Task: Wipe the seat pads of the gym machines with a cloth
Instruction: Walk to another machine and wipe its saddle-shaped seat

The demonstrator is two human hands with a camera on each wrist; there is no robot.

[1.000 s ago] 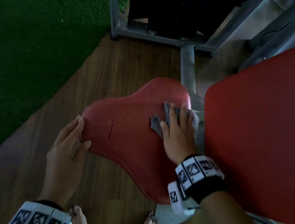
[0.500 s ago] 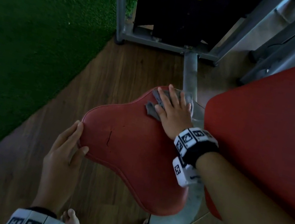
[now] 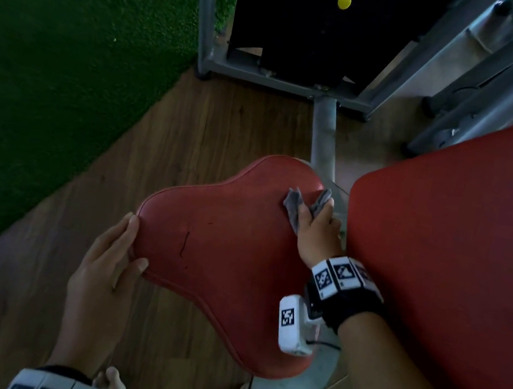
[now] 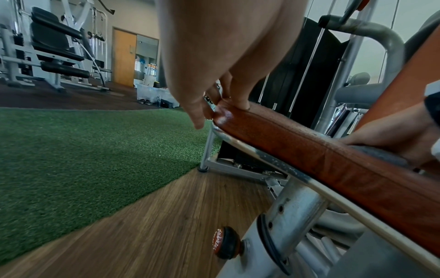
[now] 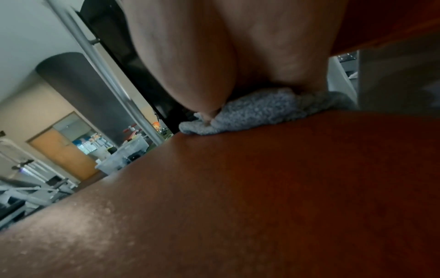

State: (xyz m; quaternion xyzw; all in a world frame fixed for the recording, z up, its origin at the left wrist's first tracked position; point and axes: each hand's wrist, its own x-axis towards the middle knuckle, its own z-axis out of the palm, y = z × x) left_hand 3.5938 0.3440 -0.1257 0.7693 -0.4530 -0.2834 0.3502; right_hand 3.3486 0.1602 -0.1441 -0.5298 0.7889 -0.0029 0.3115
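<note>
A red seat pad with a small dark tear sits in the middle of the head view. My left hand grips its near-left edge, thumb on top and fingers down the side; the left wrist view shows that left hand on the pad's rim. My right hand holds a bunched grey cloth against the pad's far right lobe, close to the red backrest. In the right wrist view the cloth lies crumpled under my right thumb on the seat pad.
Green turf lies to the left and wood floor under the seat. The grey machine frame and black weight stack stand beyond. My bare feet are below. An adjustment knob sticks out of the seat post.
My right hand pushed the cloth forward onto the far lobe, then drew it back toward the backrest; its fingers went from flat to curled, bunching the cloth. The left hand stayed on the edge.
</note>
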